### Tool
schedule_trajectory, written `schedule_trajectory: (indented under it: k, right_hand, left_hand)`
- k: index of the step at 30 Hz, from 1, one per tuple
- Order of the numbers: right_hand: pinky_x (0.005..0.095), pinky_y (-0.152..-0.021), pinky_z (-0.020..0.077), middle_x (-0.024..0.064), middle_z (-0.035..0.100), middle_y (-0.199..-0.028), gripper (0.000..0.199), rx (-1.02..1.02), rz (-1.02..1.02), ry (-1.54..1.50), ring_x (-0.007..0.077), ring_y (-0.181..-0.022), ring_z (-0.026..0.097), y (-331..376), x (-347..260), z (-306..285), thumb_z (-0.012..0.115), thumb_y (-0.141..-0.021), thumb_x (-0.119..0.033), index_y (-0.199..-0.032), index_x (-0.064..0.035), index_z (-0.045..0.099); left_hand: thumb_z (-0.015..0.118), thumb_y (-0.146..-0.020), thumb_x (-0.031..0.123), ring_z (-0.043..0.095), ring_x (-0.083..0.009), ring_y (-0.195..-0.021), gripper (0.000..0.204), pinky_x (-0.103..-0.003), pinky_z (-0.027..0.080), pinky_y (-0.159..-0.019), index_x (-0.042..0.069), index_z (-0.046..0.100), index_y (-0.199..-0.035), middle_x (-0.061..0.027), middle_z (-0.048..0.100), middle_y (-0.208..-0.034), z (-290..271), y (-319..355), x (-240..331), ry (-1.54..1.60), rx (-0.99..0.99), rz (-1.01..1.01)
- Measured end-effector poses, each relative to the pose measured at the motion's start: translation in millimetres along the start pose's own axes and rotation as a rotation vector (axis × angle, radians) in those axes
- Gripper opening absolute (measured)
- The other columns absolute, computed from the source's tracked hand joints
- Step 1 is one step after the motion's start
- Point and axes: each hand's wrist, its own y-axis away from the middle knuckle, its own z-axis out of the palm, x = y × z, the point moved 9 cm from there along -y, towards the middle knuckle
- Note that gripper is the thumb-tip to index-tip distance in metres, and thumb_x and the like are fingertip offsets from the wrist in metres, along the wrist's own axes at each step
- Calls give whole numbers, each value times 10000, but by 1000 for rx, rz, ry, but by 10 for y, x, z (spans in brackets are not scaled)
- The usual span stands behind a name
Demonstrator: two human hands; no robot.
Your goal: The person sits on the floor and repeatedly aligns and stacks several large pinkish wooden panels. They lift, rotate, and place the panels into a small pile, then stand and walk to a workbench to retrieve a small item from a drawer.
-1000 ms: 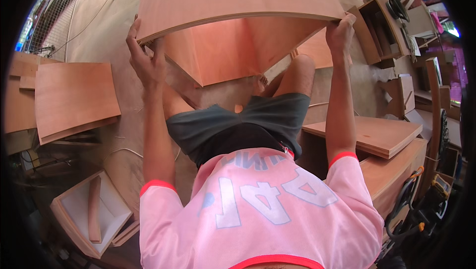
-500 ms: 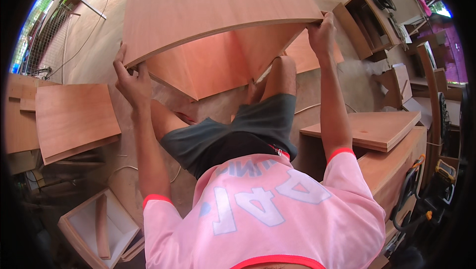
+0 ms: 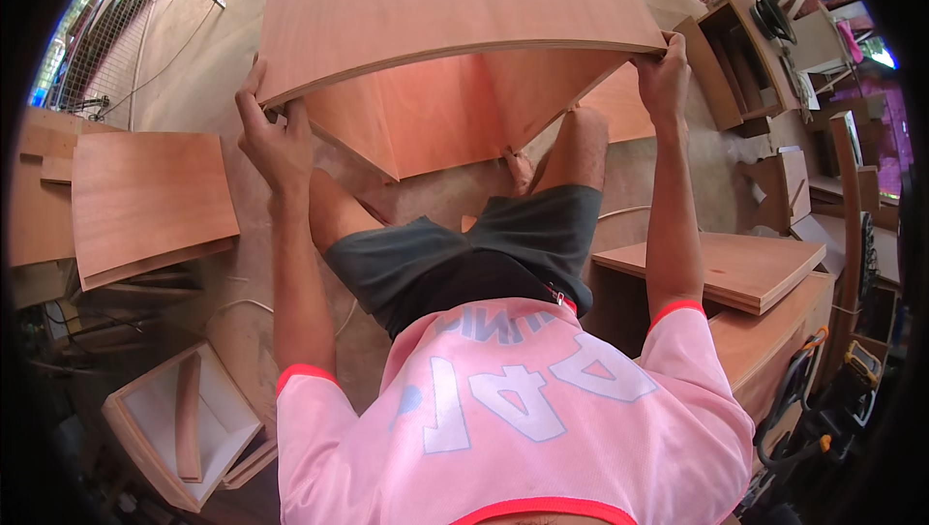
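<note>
A large plywood panel [image 3: 464,2] spans the upper middle, its layered near edge facing me. My left hand [image 3: 276,138] grips its near left corner, thumb below and fingers at the edge. At the near right corner my right hand [image 3: 666,80] is closed on the same panel. Beneath it stand reddish upright boards [image 3: 426,123] joined at an angle, like a cabinet's inside. Whether the panel rests on them or is fixed to them cannot be seen. My bent legs are just in front of the boards.
Stacked boards [image 3: 155,196] lie at the left, with an open white-lined wooden box [image 3: 218,399] below them. On the right, loose panels [image 3: 716,264] lie on a wooden cabinet [image 3: 774,331], near black clamps [image 3: 794,390]. An open wooden carcass [image 3: 740,60] stands farther off.
The panel and both my hands appear slightly farther right and my body has shifted a little, as the view turned. Both hands keep their grip on the corners.
</note>
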Motion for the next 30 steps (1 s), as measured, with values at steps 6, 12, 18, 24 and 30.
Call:
schedule_trajectory:
  k: [6,12,18,24,30]
  right_hand:
    - [394,-785,578,228,731,-963,325,42,-50,74,301,-927,745,66,-156,-47,727,-924,-111,-1125,69,546]
    - [446,-844,538,277,664,-1077,371,98,-29,137,391,-1038,693,93,-157,15,694,-963,-146,-1154,68,459]
    - [459,-830,537,270,655,-1062,348,106,-57,155,401,-1018,686,90,-100,40,688,-962,-121,-1138,65,453]
    - [457,-850,533,284,654,-1087,372,105,-121,235,416,-1050,684,102,-155,60,689,-962,-144,-1154,62,446]
    - [475,-870,530,316,668,-1070,408,143,-71,207,459,-1063,679,51,-32,3,669,-972,-200,-1175,63,432]
  left_hand:
    - [683,-939,26,689,-290,-1156,408,-360,609,-876,-13,551,-1323,-222,633,-1360,12,0,-12,-25,10,-28]
    - [669,-952,22,686,-272,-1161,386,-365,600,-898,-15,559,-1321,-213,649,-1342,48,-7,50,-43,53,23]
    - [673,-931,10,726,-279,-1078,398,-349,609,-829,-32,570,-1313,-216,688,-1267,6,-90,94,-127,41,128]
    - [731,-913,84,736,-237,-986,513,-311,582,-764,-34,547,-1376,-176,710,-1225,-34,-19,20,-82,99,-36]
    - [740,-921,132,719,-214,-984,534,-305,562,-764,-33,542,-1389,-161,707,-1222,45,35,59,-9,79,-46]
